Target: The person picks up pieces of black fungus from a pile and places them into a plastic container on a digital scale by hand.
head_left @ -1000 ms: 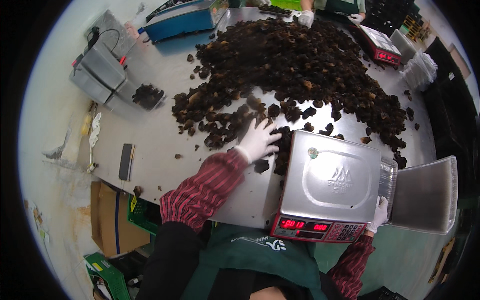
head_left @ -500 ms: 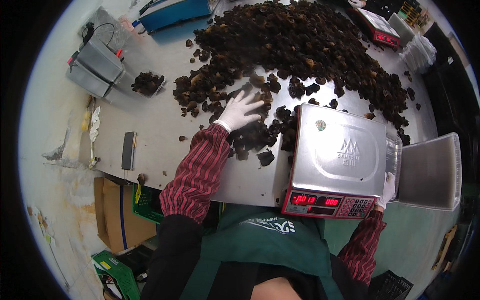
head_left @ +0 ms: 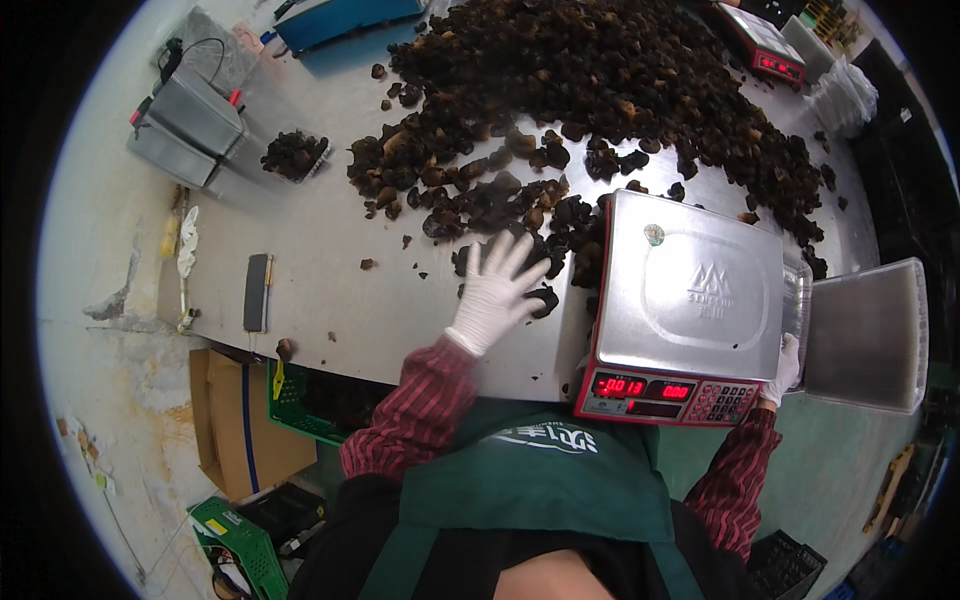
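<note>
Loose dark pieces (head_left: 505, 205), curled and brown to black, lie scattered on the near middle of the metal table (head_left: 325, 290), left of a scale (head_left: 690, 290). The white-gloved left hand (head_left: 497, 292) is over the nearest of them, its fingers spread wide and slightly blurred; it grips nothing, and whether the fingertips touch the pieces cannot be told. The right hand (head_left: 785, 372), also gloved, is at the right side of the scale, beside a clear tray (head_left: 798, 305); the scale partly hides it, so I cannot tell whether it grasps anything.

The scale has a silver top, a red body and a lit red display facing the near side. Right of it rests a stack of clear trays (head_left: 865, 335). Beyond the loose pieces, a large heap (head_left: 590, 80) of the same kind spreads across the far part of the table.

To the left lies a flat dark slab (head_left: 257, 292); farther off are a small clump (head_left: 293, 155) of dark pieces and clear containers (head_left: 197, 108). A blue bin (head_left: 350, 22) is at the far left, a second scale (head_left: 775, 65) and clear plastic bags (head_left: 843, 95) at the far right. Below the table's near left edge are a cardboard box (head_left: 225, 420) and a green crate (head_left: 240, 545).
</note>
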`<action>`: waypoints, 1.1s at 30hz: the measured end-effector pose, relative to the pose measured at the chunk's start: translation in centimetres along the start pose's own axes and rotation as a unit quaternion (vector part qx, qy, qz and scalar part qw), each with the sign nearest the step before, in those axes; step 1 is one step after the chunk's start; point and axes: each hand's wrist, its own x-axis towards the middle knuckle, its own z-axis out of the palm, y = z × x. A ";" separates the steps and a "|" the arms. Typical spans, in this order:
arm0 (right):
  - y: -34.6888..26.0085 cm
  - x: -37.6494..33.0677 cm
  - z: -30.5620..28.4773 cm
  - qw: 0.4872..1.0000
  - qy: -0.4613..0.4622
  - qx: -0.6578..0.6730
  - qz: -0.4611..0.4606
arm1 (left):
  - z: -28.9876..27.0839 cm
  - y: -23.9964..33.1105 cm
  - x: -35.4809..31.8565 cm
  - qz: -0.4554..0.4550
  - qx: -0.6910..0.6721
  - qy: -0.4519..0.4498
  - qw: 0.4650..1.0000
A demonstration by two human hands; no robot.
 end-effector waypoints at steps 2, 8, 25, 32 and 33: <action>0.2 0.2 0.3 1.000 -0.002 0.018 0.003 | 1.1 1.3 -0.6 0.008 0.010 -0.009 1.000; 0.2 -0.3 0.6 0.996 0.028 0.081 -0.026 | -0.8 1.9 -3.3 -0.005 -0.032 0.009 0.999; -0.7 0.1 -2.7 0.966 -0.203 0.157 0.007 | 1.6 2.1 0.1 -0.022 0.041 0.011 0.999; 1.1 0.7 -2.3 0.951 -0.213 0.221 0.023 | 2.8 -0.8 -3.7 0.023 0.102 0.074 0.992; -0.4 0.5 -2.6 0.961 -0.212 0.176 -0.018 | 1.8 -0.5 -3.6 0.010 0.109 0.086 0.990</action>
